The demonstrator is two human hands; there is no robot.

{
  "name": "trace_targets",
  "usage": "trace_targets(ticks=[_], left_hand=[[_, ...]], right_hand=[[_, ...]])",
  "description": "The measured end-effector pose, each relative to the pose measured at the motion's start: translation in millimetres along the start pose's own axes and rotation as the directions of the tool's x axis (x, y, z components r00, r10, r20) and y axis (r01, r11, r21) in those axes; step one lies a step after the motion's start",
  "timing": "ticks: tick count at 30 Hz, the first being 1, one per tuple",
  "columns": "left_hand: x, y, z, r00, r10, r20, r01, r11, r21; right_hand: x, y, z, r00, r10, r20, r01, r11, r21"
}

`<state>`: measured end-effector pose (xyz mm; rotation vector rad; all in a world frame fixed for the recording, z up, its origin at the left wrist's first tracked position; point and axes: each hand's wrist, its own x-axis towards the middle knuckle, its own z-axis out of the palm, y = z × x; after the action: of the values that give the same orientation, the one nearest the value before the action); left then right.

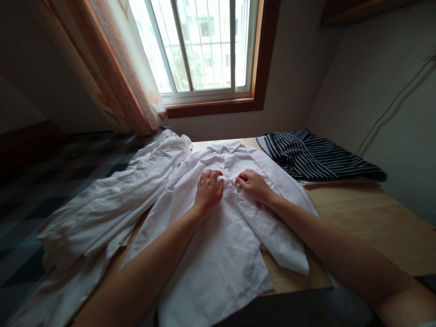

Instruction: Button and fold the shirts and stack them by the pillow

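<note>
A white button-up shirt [204, 254] lies front up on the wooden table, its collar toward the window and its lower edge over the near side. Both hands are at the middle of its front, a short gap apart, just below a small button [226, 170]. My left hand [208, 190] has its fingers bent over the cloth and its thumb close in, gathering the shirt's front. With thumb and forefinger together, my right hand [254, 184] pinches the bunched front edge. Whether a button is between the fingertips is hidden. One sleeve [279, 240] lies folded across under my right forearm.
On the left, a crumpled white garment [112, 200] spreads over the table's edge onto a dark checked cloth [44, 181]. A black-and-white striped garment [316, 156] lies at the back right of the wooden table [368, 218]. Behind stand a window [207, 50] and a curtain [119, 77].
</note>
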<state>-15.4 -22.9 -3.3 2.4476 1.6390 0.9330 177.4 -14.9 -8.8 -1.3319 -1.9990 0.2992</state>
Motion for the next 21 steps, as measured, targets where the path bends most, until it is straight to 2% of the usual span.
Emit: trace_targets(ticks=[3,7,12,17,21], left_hand=[[-6.2,-0.7,5.8,0.993,-0.073,0.088,0.059,0.986,0.157],[-5.9,-6.6,14.9,0.973,-0.121,0.195,0.082,0.977,0.196],[9.6,-24.7,20.6,0.970,-0.076,0.231,0.038,0.986,0.163],[31.8,-44.9,24.9,0.961,0.042,0.273,-0.077,0.990,0.118],[46.2,-50.1,27.9,0.959,0.057,0.277,-0.092,0.989,0.117]], right_hand=[[-5.0,1.1,-1.1,0.999,0.017,-0.031,-0.022,0.984,-0.175],[-12.4,3.6,11.1,0.997,0.072,0.036,-0.063,0.974,-0.218],[-7.5,14.5,28.8,0.992,0.111,0.065,-0.089,0.957,-0.277],[8.8,25.0,25.2,0.988,0.099,0.118,-0.066,0.964,-0.258],[22.3,30.5,22.1,0.988,0.076,0.136,-0.042,0.971,-0.236]])
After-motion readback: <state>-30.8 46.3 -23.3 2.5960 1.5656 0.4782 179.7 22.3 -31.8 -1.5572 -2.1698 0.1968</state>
